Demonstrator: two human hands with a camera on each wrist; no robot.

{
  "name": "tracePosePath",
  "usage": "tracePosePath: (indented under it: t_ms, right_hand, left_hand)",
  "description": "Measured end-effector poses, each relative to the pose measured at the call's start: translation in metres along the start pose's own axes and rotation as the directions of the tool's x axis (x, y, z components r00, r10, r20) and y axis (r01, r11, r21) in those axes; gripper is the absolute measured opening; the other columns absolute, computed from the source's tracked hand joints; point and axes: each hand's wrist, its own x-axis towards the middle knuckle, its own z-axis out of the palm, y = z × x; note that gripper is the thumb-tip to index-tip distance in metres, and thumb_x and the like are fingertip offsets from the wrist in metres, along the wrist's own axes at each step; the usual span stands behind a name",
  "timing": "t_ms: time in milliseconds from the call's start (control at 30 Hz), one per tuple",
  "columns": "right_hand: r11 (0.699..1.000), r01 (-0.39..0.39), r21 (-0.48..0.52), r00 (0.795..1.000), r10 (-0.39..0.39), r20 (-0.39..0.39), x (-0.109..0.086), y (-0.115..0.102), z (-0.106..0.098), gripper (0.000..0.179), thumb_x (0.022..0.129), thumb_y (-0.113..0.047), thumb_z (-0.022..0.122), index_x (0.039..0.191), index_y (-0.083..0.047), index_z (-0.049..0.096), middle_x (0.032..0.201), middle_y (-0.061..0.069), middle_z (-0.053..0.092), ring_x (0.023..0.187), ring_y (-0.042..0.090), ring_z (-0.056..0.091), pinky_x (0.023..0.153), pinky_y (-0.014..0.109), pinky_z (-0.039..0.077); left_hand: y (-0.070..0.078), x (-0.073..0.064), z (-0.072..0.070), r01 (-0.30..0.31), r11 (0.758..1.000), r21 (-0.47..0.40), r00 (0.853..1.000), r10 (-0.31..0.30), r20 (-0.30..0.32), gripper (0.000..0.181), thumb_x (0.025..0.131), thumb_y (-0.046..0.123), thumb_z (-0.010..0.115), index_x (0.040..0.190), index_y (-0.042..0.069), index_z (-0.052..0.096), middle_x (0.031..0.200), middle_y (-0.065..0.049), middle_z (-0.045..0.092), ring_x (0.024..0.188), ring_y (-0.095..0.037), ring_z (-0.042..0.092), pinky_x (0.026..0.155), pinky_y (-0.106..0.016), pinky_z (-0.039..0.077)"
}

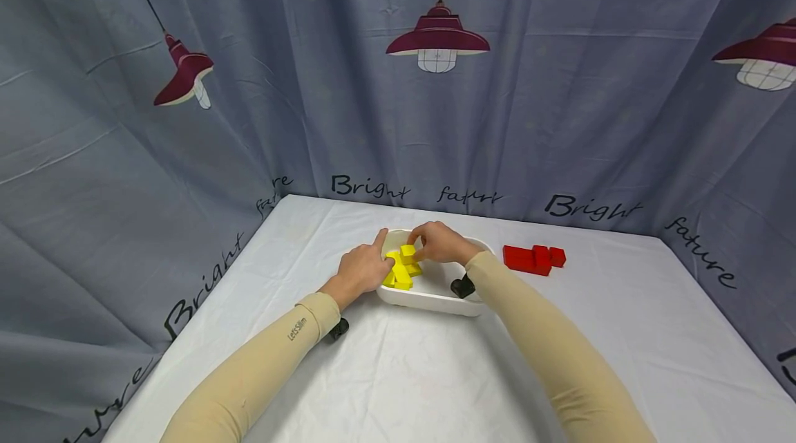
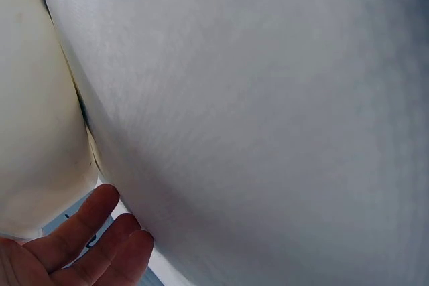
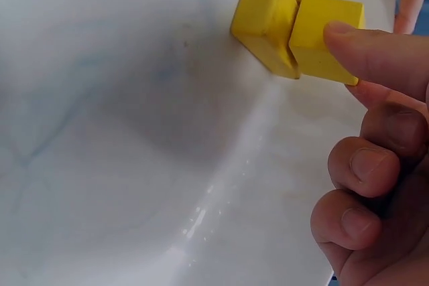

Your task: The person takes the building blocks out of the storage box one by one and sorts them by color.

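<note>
A white tray (image 1: 429, 301) holds several yellow blocks (image 1: 403, 279) heaped at its left end. My right hand (image 1: 443, 242) reaches over the far rim and pinches a yellow cube (image 3: 322, 28) between thumb and forefinger, its other fingers curled. The cube touches another yellow block (image 3: 265, 21) that stands on the tray floor. My left hand (image 1: 363, 267) grips the tray's left rim, thumb inside by the blocks and fingers outside. In the left wrist view, its fingers (image 2: 87, 232) are bent beside the tray's outer wall; the thumb is hidden there.
Several red blocks (image 1: 528, 260) lie together on the white-covered table (image 1: 622, 332), right of the tray. Dark wrist-worn devices show at the right wrist (image 1: 463, 285) and left wrist (image 1: 338, 329). A grey patterned curtain (image 1: 348, 104) hangs behind the table.
</note>
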Motion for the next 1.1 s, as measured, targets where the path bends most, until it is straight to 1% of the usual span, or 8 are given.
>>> tracePosePath:
  t_ms: [167, 367, 533, 667, 800, 967, 1100]
  right_hand:
    - [1.000, -0.001, -0.007, 1.000, 0.001, 0.012, -0.004, -0.001, -0.006, 0.029, 0.084, -0.014, 0.081, 0.112, -0.008, 0.075, 0.097, 0.008, 0.068, 0.080, 0.020, 0.053, 0.068, 0.029, 0.044]
    - [1.000, -0.014, -0.007, 1.000, 0.014, 0.016, -0.008, 0.000, -0.014, 0.032, 0.082, -0.020, 0.084, 0.110, -0.010, 0.075, 0.097, 0.005, 0.068, 0.085, 0.021, 0.055, 0.072, 0.030, 0.047]
    - [1.000, -0.020, -0.011, 1.000, 0.021, 0.010, -0.013, 0.001, -0.017, 0.032, 0.081, -0.023, 0.085, 0.108, -0.010, 0.075, 0.101, 0.004, 0.069, 0.088, 0.021, 0.055, 0.076, 0.031, 0.047]
    - [1.000, -0.022, -0.020, 1.000, 0.022, 0.010, -0.019, 0.001, -0.021, 0.031, 0.080, -0.024, 0.086, 0.106, -0.011, 0.075, 0.099, 0.006, 0.069, 0.083, 0.020, 0.054, 0.072, 0.030, 0.045]
    - [0.999, -0.031, -0.021, 1.000, 0.031, 0.002, -0.028, 0.000, -0.028, 0.032, 0.079, -0.024, 0.086, 0.105, -0.010, 0.074, 0.096, 0.006, 0.068, 0.079, 0.019, 0.053, 0.067, 0.030, 0.044]
    - [0.998, -0.051, -0.022, 0.998, 0.050, -0.024, -0.042, 0.001, -0.037, 0.032, 0.080, -0.025, 0.086, 0.106, -0.010, 0.074, 0.090, 0.004, 0.067, 0.084, 0.021, 0.053, 0.070, 0.032, 0.044]
    - [0.997, -0.069, -0.033, 0.997, 0.067, -0.039, -0.053, 0.007, -0.043, 0.033, 0.080, -0.026, 0.085, 0.106, -0.011, 0.073, 0.088, 0.004, 0.066, 0.086, 0.022, 0.053, 0.071, 0.033, 0.045]
  left_hand:
    - [0.000, 0.000, 0.000, 0.001, 1.000, 0.002, 1.000, -0.001, -0.003, 0.071, 0.100, 0.042, 0.047, 0.162, 0.021, 0.020, 0.115, -0.015, 0.070, 0.085, -0.023, 0.062, 0.076, -0.043, 0.053]
    - [0.000, -0.001, -0.001, 0.009, 1.000, -0.005, 1.000, -0.009, 0.005, 0.071, 0.100, 0.043, 0.047, 0.162, 0.021, 0.020, 0.116, -0.015, 0.069, 0.085, -0.023, 0.060, 0.078, -0.043, 0.052]
    - [-0.001, -0.001, 0.000, 0.020, 1.000, -0.002, 1.000, -0.020, 0.009, 0.071, 0.100, 0.043, 0.047, 0.162, 0.021, 0.020, 0.115, -0.015, 0.069, 0.083, -0.023, 0.060, 0.076, -0.043, 0.052]
    - [-0.001, -0.002, 0.001, 0.027, 1.000, -0.004, 1.000, -0.027, 0.006, 0.071, 0.099, 0.042, 0.047, 0.162, 0.022, 0.020, 0.115, -0.014, 0.069, 0.083, -0.023, 0.059, 0.077, -0.043, 0.052]
    - [-0.002, -0.002, 0.002, 0.016, 1.000, -0.009, 1.000, -0.016, -0.006, 0.071, 0.099, 0.041, 0.047, 0.162, 0.021, 0.020, 0.116, -0.015, 0.069, 0.085, -0.024, 0.060, 0.077, -0.044, 0.052]
    - [-0.001, -0.001, 0.001, -0.007, 1.000, -0.008, 1.000, 0.007, -0.022, 0.070, 0.099, 0.040, 0.047, 0.161, 0.020, 0.021, 0.115, -0.016, 0.070, 0.086, -0.025, 0.062, 0.077, -0.045, 0.053]
    - [0.000, -0.002, -0.001, -0.010, 1.000, -0.007, 1.000, 0.010, -0.017, 0.070, 0.099, 0.041, 0.047, 0.161, 0.020, 0.021, 0.115, -0.016, 0.069, 0.085, -0.025, 0.062, 0.078, -0.045, 0.053]
